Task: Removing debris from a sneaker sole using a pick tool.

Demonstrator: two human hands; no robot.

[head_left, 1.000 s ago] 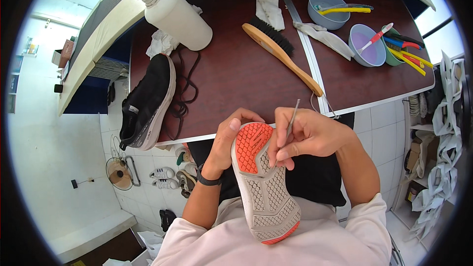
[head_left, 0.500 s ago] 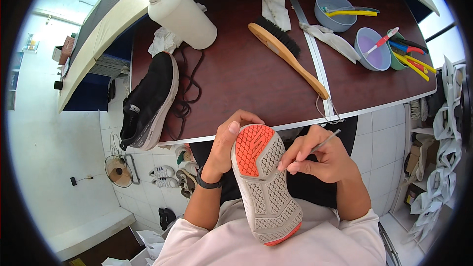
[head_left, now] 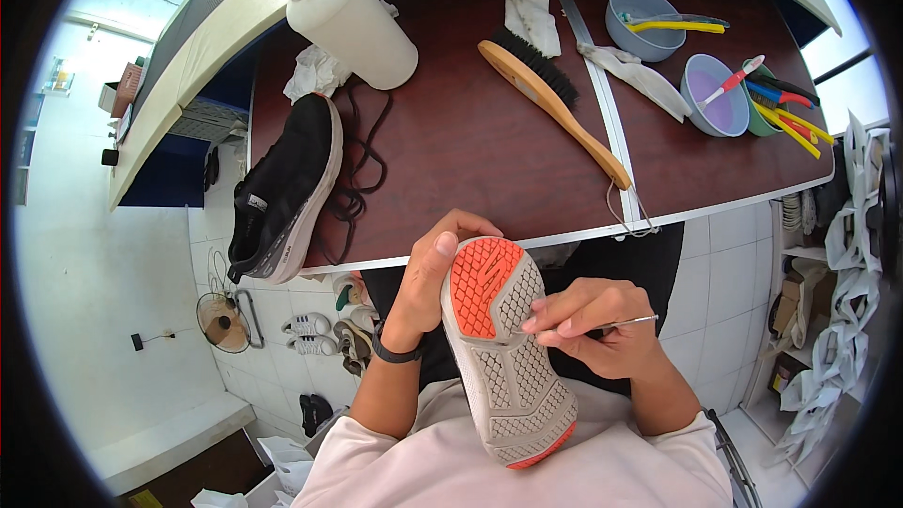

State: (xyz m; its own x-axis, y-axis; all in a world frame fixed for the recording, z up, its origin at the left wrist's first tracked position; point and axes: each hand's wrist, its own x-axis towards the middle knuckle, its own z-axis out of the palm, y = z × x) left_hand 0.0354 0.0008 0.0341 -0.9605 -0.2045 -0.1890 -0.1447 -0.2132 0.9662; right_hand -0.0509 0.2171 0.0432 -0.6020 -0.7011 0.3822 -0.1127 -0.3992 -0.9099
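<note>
A shoe point(head_left: 513, 357) is held sole up over my lap, its grey tread patterned with small diamonds and orange at both ends. My left hand point(head_left: 435, 268) is closed around the orange end nearest the table, thumb along the sole's edge. In a pinch grip, my right hand point(head_left: 602, 325) holds a thin metal pick point(head_left: 632, 322). The pick's tip meets the sole near the groove below the orange patch. Its rear end sticks out to the right. A black shoe point(head_left: 292, 188) with a pale sole lies on the table's left side, beside its loose black laces point(head_left: 362, 179).
On the dark red table point(head_left: 442, 160) stand a white bottle point(head_left: 353, 28), a wooden-handled brush point(head_left: 555, 99) and white cloths point(head_left: 533, 14). Bowls point(head_left: 649, 33) with small brushes sit at the right. A fan point(head_left: 224, 325) and several shoes point(head_left: 310, 334) are on the floor to the left.
My right hand has turned and dropped slightly, so the pick now lies nearly level instead of slanting up. The left hand and the held shoe have hardly moved.
</note>
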